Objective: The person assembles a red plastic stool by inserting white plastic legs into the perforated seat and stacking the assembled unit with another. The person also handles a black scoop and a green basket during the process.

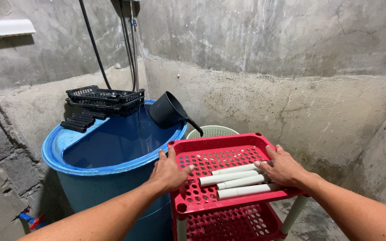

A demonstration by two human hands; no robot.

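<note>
The red perforated tray (pixel 211 154) sits on top of a shelf rack, right beside the blue water barrel (pixel 112 147). Four white tubes (pixel 235 180) lie on it. The left hand (pixel 169 172) rests flat on the tray's left edge, fingers spread, gripping nothing. The right hand (pixel 284 168) lies open over the tube ends. A dark dipper (pixel 169 109) and black baskets (pixel 106 99) sit on the barrel's rim.

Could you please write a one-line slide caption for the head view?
Both hands, left and right, rest on a red perforated shelf tray holding white tubes, beside a blue water barrel.
</note>
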